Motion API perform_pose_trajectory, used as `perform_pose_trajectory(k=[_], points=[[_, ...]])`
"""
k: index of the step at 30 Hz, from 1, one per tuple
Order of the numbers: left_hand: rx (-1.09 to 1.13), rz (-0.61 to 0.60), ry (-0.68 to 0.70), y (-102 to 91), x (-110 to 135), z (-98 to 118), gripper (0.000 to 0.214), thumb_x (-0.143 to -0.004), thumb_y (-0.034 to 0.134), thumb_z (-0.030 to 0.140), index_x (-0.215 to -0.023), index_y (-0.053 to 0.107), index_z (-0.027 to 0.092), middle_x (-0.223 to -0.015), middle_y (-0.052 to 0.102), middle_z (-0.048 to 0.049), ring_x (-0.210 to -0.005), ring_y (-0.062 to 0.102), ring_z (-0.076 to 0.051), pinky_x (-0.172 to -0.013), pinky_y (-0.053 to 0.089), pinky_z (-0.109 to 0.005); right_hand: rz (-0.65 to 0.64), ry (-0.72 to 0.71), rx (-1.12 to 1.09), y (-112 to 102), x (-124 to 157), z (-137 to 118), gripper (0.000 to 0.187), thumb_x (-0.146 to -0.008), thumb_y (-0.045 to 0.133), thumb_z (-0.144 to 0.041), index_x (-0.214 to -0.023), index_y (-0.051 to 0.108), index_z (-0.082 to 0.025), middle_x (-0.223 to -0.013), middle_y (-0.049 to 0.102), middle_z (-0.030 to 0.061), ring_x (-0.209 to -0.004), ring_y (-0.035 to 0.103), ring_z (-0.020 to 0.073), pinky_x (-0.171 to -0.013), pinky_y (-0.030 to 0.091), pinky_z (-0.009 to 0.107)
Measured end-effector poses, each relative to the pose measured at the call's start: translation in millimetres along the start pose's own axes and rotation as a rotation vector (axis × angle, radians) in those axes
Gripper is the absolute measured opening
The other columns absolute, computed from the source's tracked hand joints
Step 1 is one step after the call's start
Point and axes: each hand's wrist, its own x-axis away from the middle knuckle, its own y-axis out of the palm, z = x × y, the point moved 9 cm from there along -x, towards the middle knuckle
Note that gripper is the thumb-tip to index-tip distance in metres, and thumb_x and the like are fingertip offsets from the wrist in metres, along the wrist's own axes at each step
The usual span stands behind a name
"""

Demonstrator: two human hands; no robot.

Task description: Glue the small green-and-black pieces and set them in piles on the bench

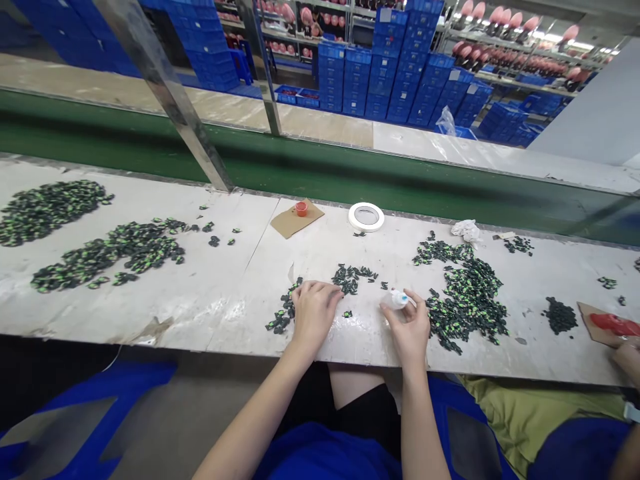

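My right hand (413, 327) is closed around a small white squeeze bottle (397, 299), tilted above the table, with a blue mark near its top. My left hand (314, 310) rests low over the table with its fingers curled and thumb drawn in; whatever they pinch is too small to make out. Beside its fingertips lies a small heap of black pieces (349, 279), and one black and green piece (347, 314) sits alone between my hands. More black and green pieces (281, 320) lie left of my left hand. A large pile of them (470, 293) spreads right of my right hand.
A white tape roll (367, 217), a red cup (301, 209) on cardboard (287, 225) and crumpled tissue (466, 231) lie toward the back. More piles (115, 250) cover the left. At far right, a co-worker's hand (629, 360) is near a red object (615, 324). A metal post (170, 93) rises behind.
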Motion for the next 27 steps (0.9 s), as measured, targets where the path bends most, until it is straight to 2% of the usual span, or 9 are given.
perform_pose_trajectory(k=[4,7,10,12,16,18,23,25,27], points=[[-0.008,-0.05,-0.005,13.9,-6,-1,0.013,-0.081,0.062,0.019,-0.072,0.069,0.027,-0.079,0.074,-0.0039,-0.084,0.057,-0.028,-0.082,0.035,-0.049,0.011,-0.031,0.121,0,3,-3,0.072,-0.06,0.08,-0.041,-0.121,0.051,-0.016,-0.106,0.07,0.0154,-0.101,0.064,0.0275,-0.093,0.046,0.049],[-0.012,-0.078,-0.004,18.2,-4,-2,0.016,-0.082,0.059,0.016,-0.075,0.068,0.027,-0.076,0.074,-0.0044,-0.084,0.056,-0.029,-0.082,0.034,-0.049,0.149,-0.197,0.181,-12,20,-25,0.078,-0.062,0.079,-0.042,-0.127,0.046,-0.015,-0.115,0.064,0.0176,-0.104,0.061,0.0272,-0.089,0.047,0.045],[0.013,-0.096,0.011,16.8,2,-1,0.019,-0.082,0.055,0.013,-0.08,0.068,0.027,-0.075,0.073,-0.0053,-0.085,0.055,-0.029,-0.081,0.035,-0.048,0.334,-0.363,0.228,-21,50,-48,0.056,-0.07,0.076,-0.038,-0.116,0.054,-0.015,-0.099,0.066,0.0124,-0.088,0.062,0.0223,-0.076,0.049,0.037],[0.023,-0.109,0.0,14.4,7,-1,0.021,-0.083,0.054,0.011,-0.082,0.068,0.026,-0.077,0.073,-0.0066,-0.087,0.055,-0.029,-0.081,0.036,-0.047,0.276,-0.377,0.2,-11,62,-51,0.037,-0.073,0.074,-0.035,-0.102,0.061,-0.016,-0.085,0.066,0.0075,-0.075,0.061,0.0185,-0.068,0.049,0.033],[0.18,-0.172,-0.054,12.0,17,6,0.015,-0.084,0.055,0.019,-0.083,0.068,0.025,-0.085,0.073,-0.0051,-0.09,0.06,-0.026,-0.083,0.043,-0.043,-0.052,-0.113,-0.01,29,66,-30,0.027,-0.073,0.073,-0.037,-0.091,0.068,-0.018,-0.086,0.069,0.0076,-0.075,0.064,0.0187,-0.064,0.054,0.031],[0.351,-0.211,-0.085,12.6,22,12,0.013,-0.085,0.055,0.023,-0.084,0.068,0.024,-0.087,0.072,-0.0039,-0.089,0.063,-0.023,-0.082,0.048,-0.038,-0.124,0.025,-0.159,42,66,-21,0.026,-0.072,0.073,-0.039,-0.088,0.069,-0.019,-0.086,0.071,0.0072,-0.078,0.067,0.0199,-0.067,0.057,0.033],[0.613,-0.235,-0.176,13.7,27,13,0.013,-0.084,0.058,0.029,-0.085,0.068,0.021,-0.084,0.072,-0.004,-0.083,0.068,-0.019,-0.077,0.054,-0.03,-0.111,0.172,-0.331,45,63,-13,0.024,-0.069,0.075,-0.04,-0.076,0.068,-0.017,-0.073,0.072,0.0042,-0.068,0.068,0.0184,-0.065,0.059,0.033],[0.564,-0.222,-0.172,12.9,28,9,0.013,-0.085,0.057,0.029,-0.089,0.068,0.021,-0.087,0.073,-0.0042,-0.084,0.068,-0.02,-0.079,0.053,-0.033,-0.112,0.202,-0.343,43,61,-9,0.026,-0.07,0.073,-0.041,-0.078,0.067,-0.017,-0.076,0.072,0.0051,-0.069,0.068,0.0192,-0.061,0.059,0.032],[0.389,-0.177,-0.121,9.7,29,5,0.011,-0.084,0.06,0.028,-0.091,0.068,0.023,-0.092,0.073,-0.0043,-0.093,0.064,-0.023,-0.086,0.049,-0.039,-0.097,0.215,-0.333,38,59,-6,0.029,-0.071,0.072,-0.043,-0.079,0.066,-0.017,-0.078,0.071,0.0058,-0.073,0.068,0.0204,-0.059,0.06,0.033]])
